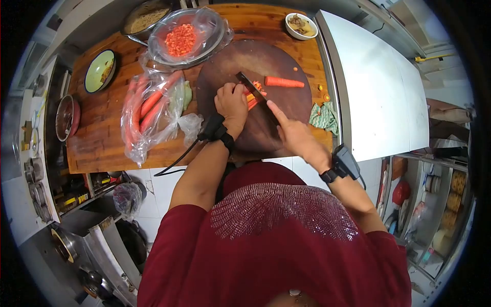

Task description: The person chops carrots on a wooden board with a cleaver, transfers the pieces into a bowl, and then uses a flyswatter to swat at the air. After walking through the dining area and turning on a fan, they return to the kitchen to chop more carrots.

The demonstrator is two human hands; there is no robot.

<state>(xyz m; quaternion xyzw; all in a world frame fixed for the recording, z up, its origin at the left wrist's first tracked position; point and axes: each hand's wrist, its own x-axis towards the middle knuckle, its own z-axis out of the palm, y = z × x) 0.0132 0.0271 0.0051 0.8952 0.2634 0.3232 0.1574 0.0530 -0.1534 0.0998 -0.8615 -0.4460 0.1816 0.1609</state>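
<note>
Orange carrot sticks [251, 104], bundled on the round, dark brown cutting board [284, 116], lie between the two hands. Left hand [232, 105] the nearer: its fingers are curled and bunched at the left of the bundle and look to be holding it down; exact fingertip contact partly hidden. Right hand [298, 135] is closed round the handle of a knife [250, 86], index finger laid forward along it, and meets the bundle only through the blade.

Key relation: sticks just right of the left fingers, long axis running roughly up and rightward. Blade slants from upper left to lower right, so it stands about crosswise to them. Small cut pieces [260, 88] sit on the blade's far side, away from the left fingers. Gap between left fingers and blade is narrow; judged the point needing most care.

Beyond the blade, a carrot length [284, 82] lies nearly sideways, touched by neither hand.

Around the board, on the wooden desk [94, 151]: to the left, a clear bag of carrots [148, 105]; upper left, diced carrot [180, 41] in a plastic-lined metal bowl [217, 37]; right edge, a crumpled green-and-white cloth [324, 117].
</note>
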